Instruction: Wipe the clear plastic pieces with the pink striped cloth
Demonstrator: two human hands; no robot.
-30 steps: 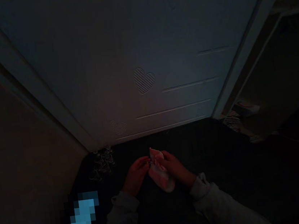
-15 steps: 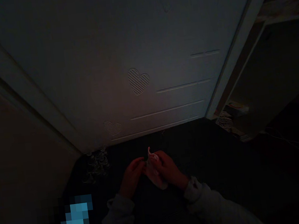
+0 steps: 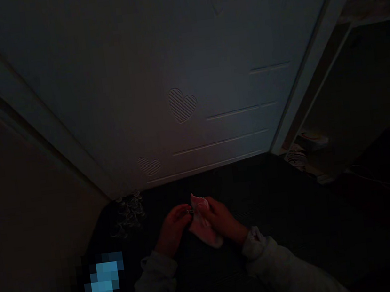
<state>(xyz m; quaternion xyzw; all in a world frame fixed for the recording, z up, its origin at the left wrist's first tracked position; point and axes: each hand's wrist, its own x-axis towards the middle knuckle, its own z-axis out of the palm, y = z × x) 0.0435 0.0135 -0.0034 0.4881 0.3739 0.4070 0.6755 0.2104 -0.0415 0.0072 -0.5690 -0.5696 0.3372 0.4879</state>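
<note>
A small pinkish cloth piece (image 3: pixel 206 234) hangs from my right hand (image 3: pixel 223 218), whose fingers are closed on its upper part. On its left side, my left hand (image 3: pixel 172 227) pinches a small shiny metallic item (image 3: pixel 189 211) that meets the cloth's edge. Dim light hides what exactly the metallic item is. Left of my hands, a cluster of small pale curved pieces (image 3: pixel 129 213) lies on the dark surface (image 3: pixel 211 281).
Behind the surface stands a pale panel (image 3: pixel 137 77) with embossed hearts and lines. To the right is a shelf unit (image 3: pixel 361 83) with items inside and a thin cable. A pixelated bright blue patch (image 3: pixel 101 285) shows at lower left.
The cloth has turned and spread, showing more of its pink face. The metallic item now shows between my left fingers and the cloth. The view has shifted slightly.
</note>
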